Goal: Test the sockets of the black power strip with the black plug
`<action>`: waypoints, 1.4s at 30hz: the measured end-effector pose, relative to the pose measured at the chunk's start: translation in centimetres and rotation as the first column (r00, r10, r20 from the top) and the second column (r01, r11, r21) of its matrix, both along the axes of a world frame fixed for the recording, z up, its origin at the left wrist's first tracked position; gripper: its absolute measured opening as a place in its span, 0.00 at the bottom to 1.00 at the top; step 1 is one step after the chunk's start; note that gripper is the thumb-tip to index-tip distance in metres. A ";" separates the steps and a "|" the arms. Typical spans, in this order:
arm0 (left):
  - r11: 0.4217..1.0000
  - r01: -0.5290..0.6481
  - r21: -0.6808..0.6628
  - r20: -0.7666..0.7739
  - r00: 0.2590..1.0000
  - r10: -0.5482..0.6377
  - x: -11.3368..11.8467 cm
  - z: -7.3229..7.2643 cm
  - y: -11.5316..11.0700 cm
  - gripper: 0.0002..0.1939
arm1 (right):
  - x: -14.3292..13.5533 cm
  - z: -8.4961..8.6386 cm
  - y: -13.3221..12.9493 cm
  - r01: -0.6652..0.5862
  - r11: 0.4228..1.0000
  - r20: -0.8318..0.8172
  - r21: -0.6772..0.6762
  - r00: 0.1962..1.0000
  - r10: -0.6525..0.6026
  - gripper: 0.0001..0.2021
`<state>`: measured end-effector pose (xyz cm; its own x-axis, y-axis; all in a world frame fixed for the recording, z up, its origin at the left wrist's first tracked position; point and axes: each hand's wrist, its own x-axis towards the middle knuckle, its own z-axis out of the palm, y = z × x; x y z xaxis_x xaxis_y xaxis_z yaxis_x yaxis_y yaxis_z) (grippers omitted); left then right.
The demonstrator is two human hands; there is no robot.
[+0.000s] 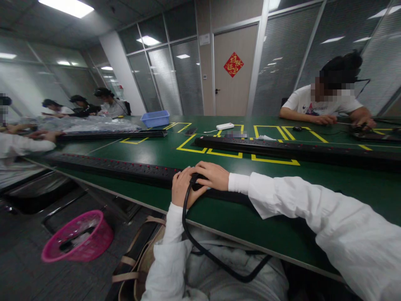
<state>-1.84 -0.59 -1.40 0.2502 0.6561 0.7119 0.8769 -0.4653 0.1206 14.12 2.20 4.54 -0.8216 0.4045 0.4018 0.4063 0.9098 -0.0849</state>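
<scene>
A long black power strip (pixel 125 166) with a row of sockets and small red parts lies along the near edge of the green table. My left hand (pixel 181 187) is closed over the strip, its fingers bent across the top. Right beside it, my right hand (pixel 214 175) is closed around a black plug (pixel 194 178) against the strip. Fingers of both hands meet around the plug, so its tip is hidden. From the plug a thick black cable (pixel 200 246) drops over the table edge and loops across my lap.
A second black power strip (pixel 282 148) lies farther back, right. Beyond it are yellow tape outlines (pixel 272 162), a white device (pixel 224 126) and a blue basket (pixel 155 118). A pink basket (pixel 100 234) stands on the floor, left. A person (pixel 332 100) works opposite; others sit left.
</scene>
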 end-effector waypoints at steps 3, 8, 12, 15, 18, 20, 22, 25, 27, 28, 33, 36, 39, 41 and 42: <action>1.000 -0.006 0.009 -0.003 1.000 0.006 0.0 0.0 0.0 0.28 | 0.0 -0.1 0.1 -0.004 1.000 -0.009 -0.005 1.000 0.004 0.15; 1.000 -0.008 0.017 -0.009 1.000 0.008 -0.1 -0.2 0.0 0.29 | 0.0 -0.1 0.1 -0.019 1.000 -0.013 -0.008 1.000 0.019 0.15; 0.999 -0.010 0.032 -0.003 1.000 0.010 0.0 -0.1 0.0 0.30 | 0.1 0.0 -0.1 -0.005 1.000 -0.014 -0.007 1.000 0.005 0.16; 0.999 -0.008 0.032 -0.005 1.000 0.008 0.1 -0.1 0.0 0.29 | 0.0 0.1 -0.2 -0.001 1.000 -0.026 -0.006 1.000 0.000 0.15; 0.999 -0.010 0.031 -0.004 1.000 0.010 0.1 -0.1 0.0 0.28 | 0.0 0.1 -0.3 -0.001 1.000 -0.035 -0.005 0.999 0.001 0.15; 1.000 -0.009 0.028 -0.002 1.000 0.009 0.1 -0.1 0.0 0.29 | 0.0 0.1 -0.3 -0.007 1.000 -0.031 -0.010 0.999 0.007 0.15; 1.000 -0.008 0.022 -0.002 1.000 0.008 0.1 -0.1 0.0 0.29 | 0.0 0.1 -0.3 -0.011 1.000 -0.026 -0.013 1.000 0.011 0.15; 1.000 -0.011 0.019 0.000 1.000 0.011 0.1 -0.1 0.1 0.29 | 0.0 0.1 -0.3 -0.009 1.000 -0.027 -0.013 1.000 0.008 0.15; 1.000 -0.010 0.019 0.000 1.000 0.010 0.1 -0.2 0.1 0.29 | 0.0 0.1 -0.3 0.000 1.000 -0.031 -0.013 1.000 -0.001 0.15; 1.000 -0.009 0.018 -0.001 1.000 0.009 0.1 -0.2 0.1 0.29 | 0.0 0.1 -0.3 0.003 1.000 -0.030 -0.012 1.000 -0.003 0.15; 1.000 -0.008 0.018 -0.004 1.000 0.008 0.1 -0.2 0.2 0.30 | 0.0 0.0 -0.2 0.006 1.000 -0.026 -0.010 1.000 -0.007 0.15; 1.000 -0.007 0.014 -0.004 1.000 0.007 0.1 -0.2 0.1 0.29 | 0.0 -0.1 -0.2 0.007 1.000 -0.034 -0.014 0.999 -0.008 0.15; 1.000 -0.008 0.011 -0.005 1.000 0.008 0.1 -0.2 0.1 0.29 | 0.0 -0.1 -0.1 0.009 1.000 -0.040 -0.018 0.999 -0.009 0.16; 1.000 -0.012 0.008 -0.004 1.000 0.012 0.1 -0.2 0.1 0.28 | 0.0 -0.1 -0.1 0.004 1.000 -0.039 -0.024 0.999 -0.005 0.16; 1.000 -0.014 0.006 -0.004 1.000 0.014 0.1 -0.2 0.1 0.28 | 0.0 -0.1 -0.1 0.000 1.000 -0.037 -0.028 0.999 -0.001 0.15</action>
<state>-1.70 -0.47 -1.60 0.2434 0.6555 0.7149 0.8840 -0.4533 0.1146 14.16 2.10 4.47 -0.8061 0.4164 0.4205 0.4028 0.9066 -0.1257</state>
